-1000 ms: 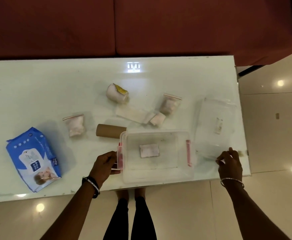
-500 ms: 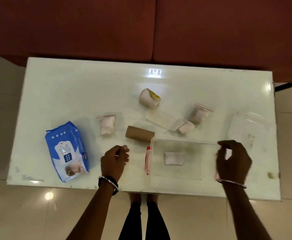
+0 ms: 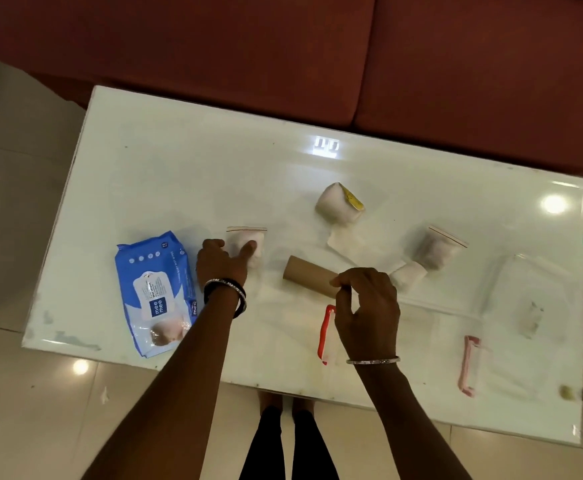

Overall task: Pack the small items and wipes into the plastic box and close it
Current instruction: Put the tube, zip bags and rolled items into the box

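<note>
packing had barely begun: the left hand closed on a small zip bag, the right hand pinched the cardboard tube. the open plastic box sat right of the right hand, apparently unfilled; the wipes pack lay just left of the left hand.

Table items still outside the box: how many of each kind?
Wipes pack: 1
Zip bags: 2
Cardboard tube: 1
White rolls: 2
Lid: 1
Total: 7
</note>
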Motion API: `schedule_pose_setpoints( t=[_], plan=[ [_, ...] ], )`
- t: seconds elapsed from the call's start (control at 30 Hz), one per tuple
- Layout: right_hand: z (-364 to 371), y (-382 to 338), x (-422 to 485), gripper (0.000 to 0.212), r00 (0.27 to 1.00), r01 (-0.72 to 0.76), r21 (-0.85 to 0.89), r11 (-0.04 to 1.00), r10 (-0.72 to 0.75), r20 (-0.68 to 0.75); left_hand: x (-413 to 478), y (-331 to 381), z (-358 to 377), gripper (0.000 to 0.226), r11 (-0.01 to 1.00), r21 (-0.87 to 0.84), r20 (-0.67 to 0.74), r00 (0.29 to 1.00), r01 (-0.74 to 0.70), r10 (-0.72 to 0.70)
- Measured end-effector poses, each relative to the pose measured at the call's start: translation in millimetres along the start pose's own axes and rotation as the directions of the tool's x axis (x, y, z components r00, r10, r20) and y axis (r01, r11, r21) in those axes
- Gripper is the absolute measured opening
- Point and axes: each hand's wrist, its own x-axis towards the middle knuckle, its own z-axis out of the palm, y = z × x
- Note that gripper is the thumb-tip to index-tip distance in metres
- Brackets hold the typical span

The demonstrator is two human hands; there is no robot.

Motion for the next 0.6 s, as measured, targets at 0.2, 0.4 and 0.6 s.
schedule_pose_setpoints(
  t=[0.2,0.4,0.6],
  plan=[
    [17.1,-7.2,15.9,0.020,0.994,0.013,-0.045,0.999,-0.008,0.113,3.3,-3.8,3.0,0.053,0.995,-0.089,0.104,0.993,-0.050,0.060],
    [41.1,-14.1,30.6,0.042,0.851,0.063,-0.360,0.931,0.138,0.506,-27.8,-17.3,-17.6,0.040,0.897,-0.441,0.167,0.984,0.017,0.064],
    [61.8,-19.7,39.6,0.053,0.753,0.217,-0.573,0.790,0.238,0.613,-72.2,-41.5,-42.6,0.022,0.761,-0.640,0.257,0.963,0.106,0.082]
  ],
)
